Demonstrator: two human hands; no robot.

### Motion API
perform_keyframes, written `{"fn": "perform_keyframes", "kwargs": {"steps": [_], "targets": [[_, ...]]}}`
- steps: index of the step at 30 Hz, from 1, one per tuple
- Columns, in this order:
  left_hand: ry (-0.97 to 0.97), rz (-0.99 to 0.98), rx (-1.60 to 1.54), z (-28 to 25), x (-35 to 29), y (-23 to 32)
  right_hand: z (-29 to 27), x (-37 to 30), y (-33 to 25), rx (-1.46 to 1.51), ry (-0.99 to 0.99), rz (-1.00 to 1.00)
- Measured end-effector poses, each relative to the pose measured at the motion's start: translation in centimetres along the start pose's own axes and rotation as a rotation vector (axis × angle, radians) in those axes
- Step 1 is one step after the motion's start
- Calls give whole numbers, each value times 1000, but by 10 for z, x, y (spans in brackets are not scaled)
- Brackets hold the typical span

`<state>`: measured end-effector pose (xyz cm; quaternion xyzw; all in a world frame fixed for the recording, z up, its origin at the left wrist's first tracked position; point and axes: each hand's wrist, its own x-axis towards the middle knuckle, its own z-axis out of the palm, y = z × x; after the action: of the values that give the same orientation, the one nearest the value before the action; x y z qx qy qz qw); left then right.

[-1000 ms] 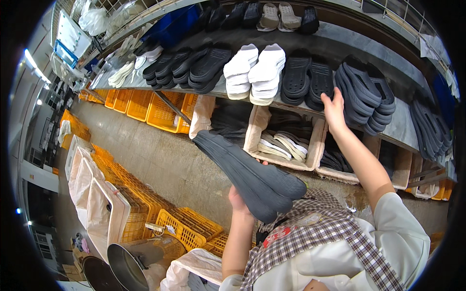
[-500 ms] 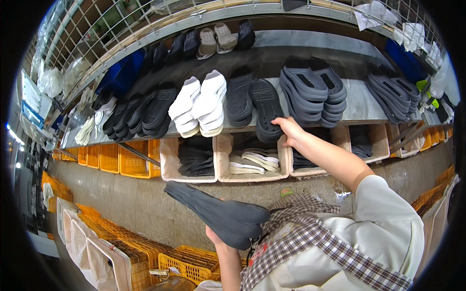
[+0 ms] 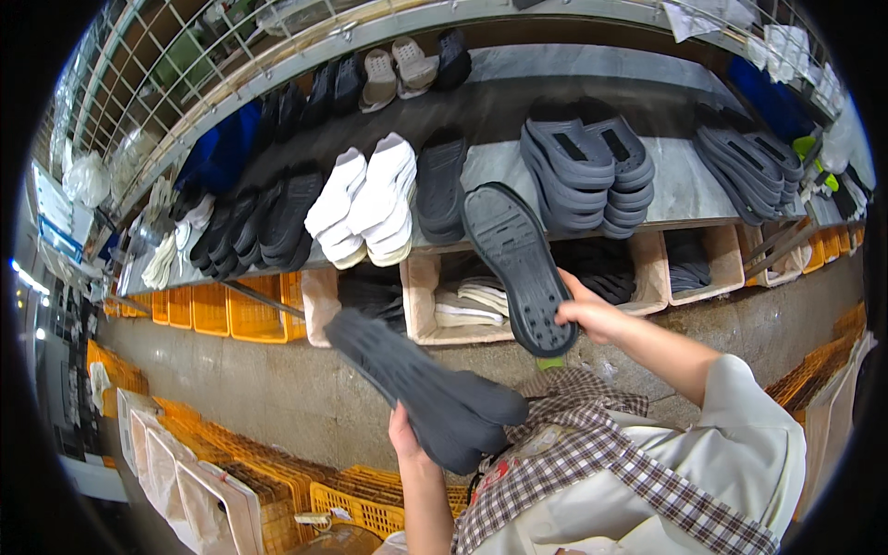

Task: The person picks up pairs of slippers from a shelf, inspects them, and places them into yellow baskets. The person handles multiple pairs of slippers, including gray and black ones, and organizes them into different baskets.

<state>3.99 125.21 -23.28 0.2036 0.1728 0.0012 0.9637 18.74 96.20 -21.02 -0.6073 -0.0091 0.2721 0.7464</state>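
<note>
My left hand (image 3: pixel 405 433) is closed under a couple of dark grey shoe soles (image 3: pixel 444 407), held together near my apron with their rounded ends toward me. My right hand (image 3: pixel 588 310) grips the lower end of a single dark grey sole (image 3: pixel 514 264), its thumb on the holed face. That sole is tilted up in front of the bench edge. Behind it on the bench (image 3: pixel 504 176) lie another dark sole stack (image 3: pixel 441 190), white sole stacks (image 3: pixel 381 203) to its left and grey sole stacks (image 3: pixel 569 171) to its right.
Black soles (image 3: pixel 294 222) stand at the bench's left, more grey soles (image 3: pixel 740 171) at its right. Below are cloth-lined bins (image 3: pixel 422 319) with soles inside and yellow crates (image 3: pixel 250 316). Yellow baskets (image 3: pixel 361 507) stand lower left. Wire mesh (image 3: pixel 199 51) rises along the back.
My right hand has lifted the dark sole off the bench edge and brought it down toward me. My left hand's soles have shifted slightly right.
</note>
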Motion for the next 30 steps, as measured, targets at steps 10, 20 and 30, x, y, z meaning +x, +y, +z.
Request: {"fn": "perform_keyframes", "kwargs": {"steps": [10, 20, 30], "targets": [[183, -206, 271, 22, 5, 3, 28, -18, 28, -732, -452, -297], [298, 47, 411, 40, -6, -25, 62, 67, 54, -387, -604, -21], [787, 698, 1748, 44, -53, 13, 84, 156, 101, -383, -1373, 672]]}}
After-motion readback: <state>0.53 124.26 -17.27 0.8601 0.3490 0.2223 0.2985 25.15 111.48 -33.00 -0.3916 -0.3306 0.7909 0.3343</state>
